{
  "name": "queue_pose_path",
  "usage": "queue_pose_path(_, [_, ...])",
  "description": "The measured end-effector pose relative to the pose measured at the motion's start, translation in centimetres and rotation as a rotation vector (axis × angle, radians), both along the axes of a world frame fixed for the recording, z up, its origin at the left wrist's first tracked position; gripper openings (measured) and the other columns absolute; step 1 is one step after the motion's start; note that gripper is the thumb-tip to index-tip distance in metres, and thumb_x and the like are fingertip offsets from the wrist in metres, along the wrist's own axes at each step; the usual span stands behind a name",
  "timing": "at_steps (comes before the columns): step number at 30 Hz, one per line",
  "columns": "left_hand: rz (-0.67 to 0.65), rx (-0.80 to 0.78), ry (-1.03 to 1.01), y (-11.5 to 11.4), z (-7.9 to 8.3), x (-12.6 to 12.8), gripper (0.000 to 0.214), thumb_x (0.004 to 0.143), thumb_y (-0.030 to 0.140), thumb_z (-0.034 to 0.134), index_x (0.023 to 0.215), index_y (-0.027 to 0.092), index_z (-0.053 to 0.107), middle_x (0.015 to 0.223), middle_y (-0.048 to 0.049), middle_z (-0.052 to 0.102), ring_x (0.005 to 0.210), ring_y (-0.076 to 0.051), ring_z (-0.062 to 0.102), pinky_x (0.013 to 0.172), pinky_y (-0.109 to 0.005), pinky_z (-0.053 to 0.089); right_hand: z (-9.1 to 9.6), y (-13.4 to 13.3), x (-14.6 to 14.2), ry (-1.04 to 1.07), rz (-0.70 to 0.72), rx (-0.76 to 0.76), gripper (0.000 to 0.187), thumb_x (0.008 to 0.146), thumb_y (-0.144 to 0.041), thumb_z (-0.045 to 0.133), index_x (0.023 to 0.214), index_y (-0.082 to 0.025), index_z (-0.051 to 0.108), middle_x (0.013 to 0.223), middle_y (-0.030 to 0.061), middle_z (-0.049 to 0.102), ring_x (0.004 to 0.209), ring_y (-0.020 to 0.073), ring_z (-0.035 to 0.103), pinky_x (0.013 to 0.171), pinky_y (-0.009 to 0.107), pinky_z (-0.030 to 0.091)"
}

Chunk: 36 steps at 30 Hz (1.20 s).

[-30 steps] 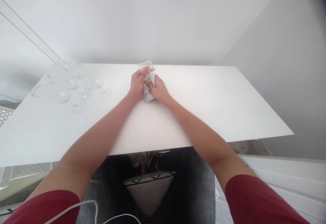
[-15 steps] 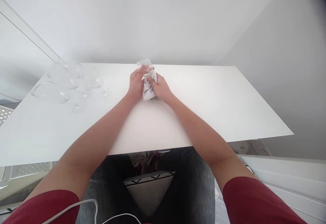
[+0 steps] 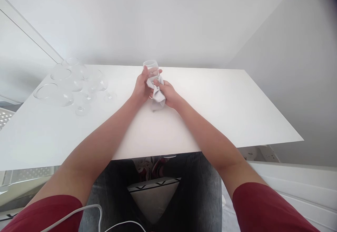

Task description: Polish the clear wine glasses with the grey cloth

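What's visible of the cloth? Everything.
The cloth is pale grey, soft-looking fabric, bunched and creased. The right hand grips it, thumb on top, at the near end of a clear glass in the left hand. Its loose end droops nearward over the white table; whether it touches the table is unclear.

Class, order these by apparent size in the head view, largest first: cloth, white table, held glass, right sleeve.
1. White table
2. Right sleeve
3. Cloth and held glass: similar, partly covered, so unranked

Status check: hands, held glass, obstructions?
Left hand gripping drinking glass. Right hand holding pale cloth at the glass's near end. Stemmed glasses off to the left, apart from both hands.
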<state>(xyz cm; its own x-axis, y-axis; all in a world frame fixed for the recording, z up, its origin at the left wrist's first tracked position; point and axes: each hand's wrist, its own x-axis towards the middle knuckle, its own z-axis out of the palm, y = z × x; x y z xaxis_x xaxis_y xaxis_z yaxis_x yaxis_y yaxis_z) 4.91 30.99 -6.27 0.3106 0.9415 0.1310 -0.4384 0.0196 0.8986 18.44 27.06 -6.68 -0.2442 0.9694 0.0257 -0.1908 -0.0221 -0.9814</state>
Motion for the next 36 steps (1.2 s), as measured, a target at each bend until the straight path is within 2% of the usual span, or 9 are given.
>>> queue_pose_path(3, [-0.085, -0.003, -0.052, 0.2, -0.1, -0.2, 0.072, 0.096, 0.087, 0.057, 0.121, 0.023, 0.077, 0.144, -0.0134, 0.075, 0.130, -0.037, 0.072, 0.093, -0.045, 0.066, -0.1, -0.2, 0.0, 0.056, 0.105, 0.001, 0.064, 0.090, -0.080, 0.076, 0.100, -0.021, 0.055, 0.083, 0.0009, 0.055, 0.080, 0.0175, 0.060, 0.081, 0.034, 0.058])
queue_pose_path(7, [0.015, 0.019, -0.031, -0.1, 0.0, 0.2, 0.057, 0.098, 0.075, 0.068, 0.119, 0.022, 0.077, 0.140, -0.0107, 0.076, 0.127, -0.029, 0.074, 0.103, -0.040, 0.063, -1.3, 0.7, -0.6, -0.207, -0.279, 0.147, 0.058, 0.094, -0.075, 0.076, 0.100, -0.020, 0.056, 0.091, 0.0029, 0.061, 0.084, 0.0164, 0.057, 0.081, 0.031, 0.054])
queue_pose_path(9, [0.046, 0.017, -0.021, -0.4, 0.1, 0.4, 0.051, 0.099, 0.069, 0.071, 0.118, 0.021, 0.077, 0.139, -0.0101, 0.076, 0.123, -0.027, 0.075, 0.102, -0.039, 0.063, -1.7, 1.0, -0.7, -0.289, -0.359, 0.185, 0.053, 0.097, -0.070, 0.075, 0.098, -0.020, 0.056, 0.092, 0.0028, 0.062, 0.084, 0.0161, 0.055, 0.083, 0.031, 0.054])
queue_pose_path(13, [0.037, -0.021, -0.107, -0.5, 0.4, 0.2, 0.051, 0.102, 0.071, 0.065, 0.113, 0.022, 0.077, 0.134, -0.0081, 0.077, 0.117, -0.025, 0.077, 0.095, -0.037, 0.064, -1.0, 0.6, -0.3, -0.090, -0.186, 0.098, 0.050, 0.095, -0.065, 0.080, 0.103, -0.020, 0.058, 0.092, 0.0027, 0.062, 0.083, 0.0158, 0.059, 0.078, 0.030, 0.055])
queue_pose_path(18, [-0.048, -0.096, -0.107, 0.0, 0.3, -0.2, 0.079, 0.091, 0.093, 0.057, 0.127, 0.025, 0.076, 0.138, -0.0134, 0.077, 0.117, -0.035, 0.077, 0.081, -0.041, 0.066, 0.4, -0.4, 0.2, 0.259, 0.180, -0.108, 0.059, 0.083, -0.063, 0.090, 0.101, -0.021, 0.053, 0.078, -0.0018, 0.054, 0.071, 0.0151, 0.059, 0.075, 0.033, 0.059])
queue_pose_path(23, [0.028, -0.048, -0.112, 0.1, -0.1, -0.2, 0.070, 0.092, 0.086, 0.065, 0.124, 0.024, 0.076, 0.135, -0.0117, 0.078, 0.120, -0.033, 0.075, 0.090, -0.041, 0.063, -0.3, 0.1, -0.4, 0.054, -0.067, 0.006, 0.052, 0.089, -0.062, 0.085, 0.103, -0.020, 0.058, 0.088, 0.0017, 0.061, 0.081, 0.0160, 0.061, 0.073, 0.029, 0.055])
queue_pose_path(28, [0.195, 0.039, -0.031, 0.2, -0.2, 0.0, 0.048, 0.095, 0.068, 0.077, 0.112, 0.024, 0.078, 0.136, -0.0088, 0.076, 0.132, -0.028, 0.068, 0.099, -0.037, 0.059, -0.4, 0.3, -0.6, -0.245, -0.321, 0.190, 0.032, 0.094, -0.040, 0.083, 0.092, -0.021, 0.057, 0.082, 0.0006, 0.058, 0.081, 0.0151, 0.053, 0.076, 0.025, 0.049])
queue_pose_path(34, [0.026, -0.033, -0.110, 0.5, -0.3, -0.3, 0.067, 0.091, 0.084, 0.067, 0.116, 0.023, 0.077, 0.143, -0.0118, 0.074, 0.110, -0.030, 0.077, 0.080, -0.039, 0.066, 0.2, 0.1, 0.0, 0.183, 0.042, -0.133, 0.055, 0.082, -0.059, 0.091, 0.100, -0.018, 0.059, 0.082, 0.0012, 0.062, 0.074, 0.0171, 0.063, 0.073, 0.033, 0.059])
queue_pose_path(36, [0.036, -0.009, -0.111, 0.6, -0.4, -0.3, 0.067, 0.090, 0.084, 0.068, 0.118, 0.024, 0.077, 0.146, -0.0108, 0.073, 0.115, -0.030, 0.076, 0.086, -0.039, 0.066, -0.1, 0.4, -0.3, 0.261, -0.068, -0.162, 0.054, 0.083, -0.058, 0.091, 0.099, -0.018, 0.058, 0.081, 0.0005, 0.063, 0.071, 0.0155, 0.064, 0.070, 0.030, 0.060])
